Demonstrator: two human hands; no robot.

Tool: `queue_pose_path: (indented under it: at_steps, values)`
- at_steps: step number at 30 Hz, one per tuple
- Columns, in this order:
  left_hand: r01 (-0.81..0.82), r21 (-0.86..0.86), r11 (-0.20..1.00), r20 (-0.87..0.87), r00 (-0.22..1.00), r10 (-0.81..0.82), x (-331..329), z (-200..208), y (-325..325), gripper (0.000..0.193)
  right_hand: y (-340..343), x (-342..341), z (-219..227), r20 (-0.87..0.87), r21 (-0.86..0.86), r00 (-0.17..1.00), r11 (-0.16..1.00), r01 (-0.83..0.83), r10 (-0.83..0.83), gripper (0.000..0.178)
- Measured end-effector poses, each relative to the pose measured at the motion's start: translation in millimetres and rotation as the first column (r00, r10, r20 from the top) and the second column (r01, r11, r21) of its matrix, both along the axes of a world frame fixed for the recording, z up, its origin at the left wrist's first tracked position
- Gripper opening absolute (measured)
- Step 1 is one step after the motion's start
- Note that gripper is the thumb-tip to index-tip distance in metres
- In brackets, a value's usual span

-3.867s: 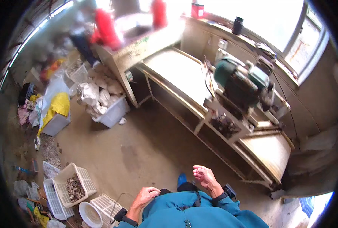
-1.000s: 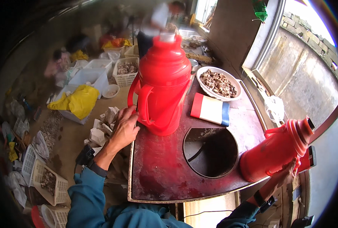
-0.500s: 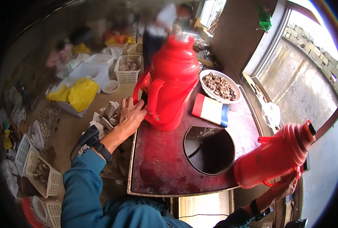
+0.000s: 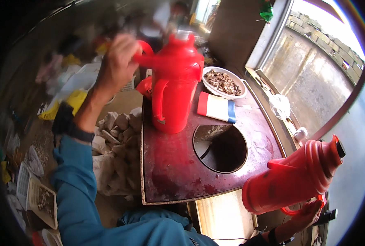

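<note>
A red vacuum flask stands upright on the dark red tabletop, with a pale stopper or opening at its top. My left hand, slightly blurred, is closed around its swing handle, which sticks out to the left near the neck. On the right, a second red vacuum flask hangs tilted beyond the table's edge, its dark mouth pointing up and right. My right hand grips that flask by its side handle.
A round hole opens in the tabletop. Beside it lie a red, white and blue packet and a white bowl of brown chopped pieces. Pale lumps fill a sack left of the table; plastic crates stand farther left.
My left hand has risen, lifting the standing flask's swing handle from its side toward the neck. The tilted flask and my right hand have shifted slightly lower. The view has turned a little.
</note>
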State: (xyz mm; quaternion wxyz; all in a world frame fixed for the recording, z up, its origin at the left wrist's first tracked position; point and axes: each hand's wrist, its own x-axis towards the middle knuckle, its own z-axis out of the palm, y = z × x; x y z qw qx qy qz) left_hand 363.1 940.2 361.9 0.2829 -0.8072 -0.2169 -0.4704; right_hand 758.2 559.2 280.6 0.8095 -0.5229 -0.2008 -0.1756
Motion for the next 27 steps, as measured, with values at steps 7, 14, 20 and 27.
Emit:
queue_pose_path:
  at_steps: [7, 14, 20, 27]
  values:
    - [0.186, -0.108, 0.977, 0.196, 0.967, -0.162, 67, 61, 85, 0.020, -51, -42, -5, -0.088, 0.036, 0.982, 0.985, 0.172, -0.168, 0.022]
    - [0.392, -0.115, 0.913, 0.250, 0.901, -0.355, 89, 72, 103, 0.011, -100, -88, -10, 0.005, -0.033, 0.992, 0.992, 0.125, -0.125, 0.021]
    - [0.371, -0.096, 0.924, 0.277, 0.901, -0.333, 89, 99, 84, 0.020, -108, -140, -11, 0.006, -0.079, 0.972, 0.969, 0.234, -0.234, 0.025]
    - [0.599, 0.009, 0.801, 0.269, 0.770, -0.579, 52, 128, 18, 0.017, -127, -216, -31, -0.050, -0.089, 0.936, 0.935, 0.344, -0.349, 0.017]
